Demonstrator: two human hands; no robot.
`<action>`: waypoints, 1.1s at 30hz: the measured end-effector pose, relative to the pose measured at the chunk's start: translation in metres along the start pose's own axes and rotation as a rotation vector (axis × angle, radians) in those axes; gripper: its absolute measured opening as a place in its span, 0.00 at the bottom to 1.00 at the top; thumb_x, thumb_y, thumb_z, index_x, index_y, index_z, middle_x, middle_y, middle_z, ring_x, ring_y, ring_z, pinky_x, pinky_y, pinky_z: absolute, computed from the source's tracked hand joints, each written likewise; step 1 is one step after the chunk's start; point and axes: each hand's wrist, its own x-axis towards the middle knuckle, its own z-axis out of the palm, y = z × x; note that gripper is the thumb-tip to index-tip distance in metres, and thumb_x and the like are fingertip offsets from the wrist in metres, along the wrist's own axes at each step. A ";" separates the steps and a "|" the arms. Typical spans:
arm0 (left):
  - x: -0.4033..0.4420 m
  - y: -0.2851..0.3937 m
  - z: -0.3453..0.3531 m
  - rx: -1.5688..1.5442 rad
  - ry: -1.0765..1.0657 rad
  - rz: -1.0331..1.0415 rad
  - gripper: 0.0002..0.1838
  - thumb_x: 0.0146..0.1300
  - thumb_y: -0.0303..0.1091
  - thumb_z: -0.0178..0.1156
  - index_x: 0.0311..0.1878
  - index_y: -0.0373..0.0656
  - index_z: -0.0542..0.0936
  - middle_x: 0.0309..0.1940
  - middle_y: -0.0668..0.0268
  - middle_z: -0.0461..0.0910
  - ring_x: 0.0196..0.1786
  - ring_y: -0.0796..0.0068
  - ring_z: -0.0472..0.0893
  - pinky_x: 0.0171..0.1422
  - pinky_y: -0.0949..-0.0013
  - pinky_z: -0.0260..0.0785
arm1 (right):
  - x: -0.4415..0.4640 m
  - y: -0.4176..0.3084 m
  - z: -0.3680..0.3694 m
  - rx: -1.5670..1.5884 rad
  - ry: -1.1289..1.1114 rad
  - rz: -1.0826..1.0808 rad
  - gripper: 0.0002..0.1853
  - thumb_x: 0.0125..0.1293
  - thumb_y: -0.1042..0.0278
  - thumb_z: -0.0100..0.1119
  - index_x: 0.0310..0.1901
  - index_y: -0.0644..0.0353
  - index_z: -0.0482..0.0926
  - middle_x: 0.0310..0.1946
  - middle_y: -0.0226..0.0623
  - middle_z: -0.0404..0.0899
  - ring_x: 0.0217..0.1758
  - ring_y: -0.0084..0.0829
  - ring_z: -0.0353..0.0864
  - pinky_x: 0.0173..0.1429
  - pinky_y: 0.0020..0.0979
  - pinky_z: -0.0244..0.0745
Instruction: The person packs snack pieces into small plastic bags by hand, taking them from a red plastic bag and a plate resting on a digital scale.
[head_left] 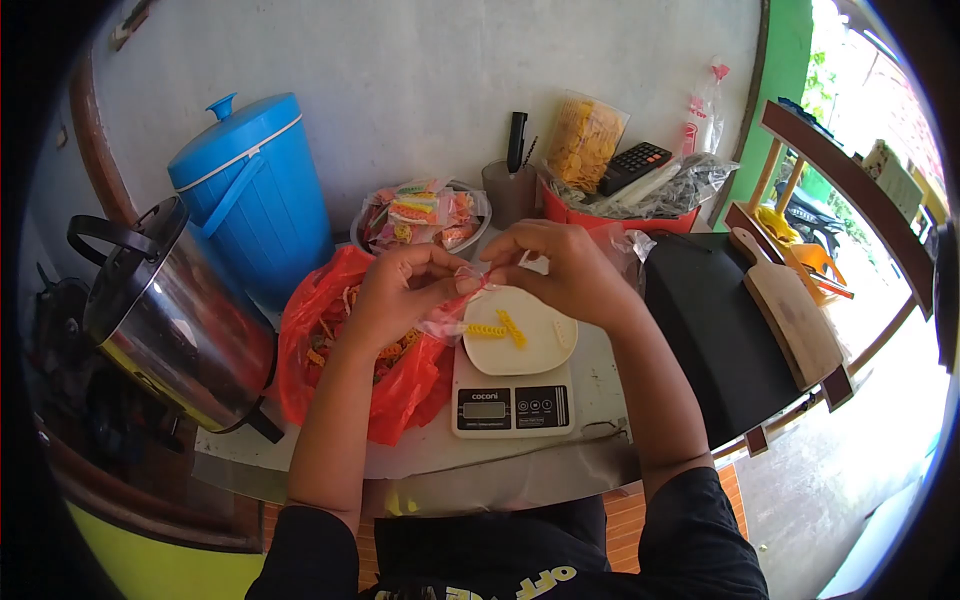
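Observation:
My left hand (pixel 405 288) and my right hand (pixel 562 268) meet above a kitchen scale (pixel 513 408), fingertips pinched on a small clear plastic bag (pixel 440 327). Something thin and red shows at the pinched spot. Part of the bag hangs below my left fingers. On the scale's cream plate (pixel 480 358) lies a yellow spiral snack piece (pixel 512 328); another is beside it, and I cannot tell if that one is inside the bag. A pale piece (pixel 560 334) is near the plate's right edge. To the left, a red plastic bag (pixel 425 395) stands open with colourful spiral snacks inside, partly behind my left forearm.
A bowl of filled packets (pixel 420 210) stands behind my hands. A red basket (pixel 655 228) holds a calculator (pixel 635 167) and plastic bags. A blue water jug (pixel 255 200) and a steel pot (pixel 190 320) stand left. At right, a wooden board (pixel 785 310) lies on a black surface (pixel 690 320).

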 end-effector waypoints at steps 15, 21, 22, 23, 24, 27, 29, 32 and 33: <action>0.005 -0.006 -0.012 -0.081 0.250 0.080 0.10 0.68 0.34 0.65 0.46 0.37 0.83 0.39 0.71 0.84 0.41 0.86 0.79 0.47 0.79 0.72 | -0.006 0.060 0.027 -0.499 -0.377 0.282 0.13 0.57 0.67 0.69 0.43 0.56 0.80 0.38 0.33 0.85 0.46 0.34 0.84 0.48 0.36 0.78; 0.005 -0.009 -0.012 -0.110 0.230 0.073 0.10 0.65 0.31 0.67 0.46 0.37 0.83 0.37 0.69 0.84 0.38 0.85 0.80 0.42 0.78 0.72 | -0.014 0.075 0.044 -0.514 -0.531 0.355 0.17 0.53 0.70 0.67 0.46 0.53 0.79 0.38 0.35 0.86 0.47 0.39 0.84 0.51 0.40 0.77; 0.005 -0.008 -0.011 -0.109 0.221 0.096 0.10 0.65 0.31 0.68 0.46 0.37 0.83 0.35 0.69 0.84 0.36 0.85 0.80 0.39 0.79 0.71 | -0.013 0.074 0.043 -0.520 -0.543 0.375 0.18 0.52 0.71 0.67 0.47 0.53 0.79 0.38 0.35 0.85 0.46 0.39 0.84 0.51 0.39 0.78; 0.005 -0.007 -0.009 -0.102 0.216 0.104 0.10 0.64 0.30 0.69 0.46 0.37 0.82 0.34 0.69 0.84 0.36 0.85 0.80 0.39 0.79 0.71 | -0.012 0.070 0.041 -0.525 -0.555 0.396 0.19 0.51 0.71 0.67 0.48 0.54 0.79 0.39 0.36 0.85 0.45 0.39 0.84 0.51 0.37 0.78; 0.005 -0.006 -0.009 -0.093 0.212 0.114 0.11 0.62 0.29 0.69 0.46 0.38 0.82 0.34 0.69 0.84 0.35 0.85 0.80 0.38 0.79 0.71 | -0.009 0.067 0.039 -0.531 -0.565 0.415 0.20 0.50 0.72 0.67 0.48 0.54 0.79 0.40 0.36 0.85 0.45 0.38 0.84 0.50 0.36 0.78; 0.006 -0.007 -0.010 -0.088 0.204 0.123 0.12 0.60 0.27 0.71 0.45 0.38 0.81 0.34 0.68 0.84 0.35 0.86 0.79 0.36 0.80 0.69 | -0.002 0.066 0.023 -0.425 -0.343 0.187 0.22 0.53 0.77 0.68 0.52 0.56 0.79 0.41 0.34 0.84 0.42 0.29 0.85 0.47 0.29 0.78; 0.005 -0.005 -0.008 -0.108 0.205 0.096 0.13 0.59 0.26 0.72 0.45 0.39 0.81 0.34 0.68 0.84 0.33 0.86 0.78 0.33 0.81 0.67 | 0.004 0.059 0.018 -0.038 -0.040 0.163 0.20 0.57 0.79 0.67 0.53 0.58 0.79 0.41 0.31 0.83 0.42 0.24 0.83 0.46 0.26 0.78; 0.003 0.002 -0.005 -0.173 0.197 0.049 0.14 0.58 0.26 0.72 0.46 0.39 0.81 0.33 0.69 0.84 0.30 0.87 0.77 0.28 0.82 0.63 | 0.008 0.034 0.015 0.384 0.332 0.089 0.18 0.62 0.81 0.66 0.54 0.61 0.78 0.41 0.29 0.81 0.43 0.20 0.82 0.45 0.24 0.78; 0.004 0.000 -0.005 -0.208 0.184 0.053 0.15 0.57 0.26 0.72 0.46 0.39 0.81 0.33 0.69 0.83 0.29 0.87 0.76 0.27 0.82 0.62 | 0.009 0.026 0.016 0.498 0.445 0.057 0.17 0.63 0.82 0.65 0.54 0.62 0.77 0.41 0.29 0.81 0.44 0.20 0.82 0.45 0.24 0.78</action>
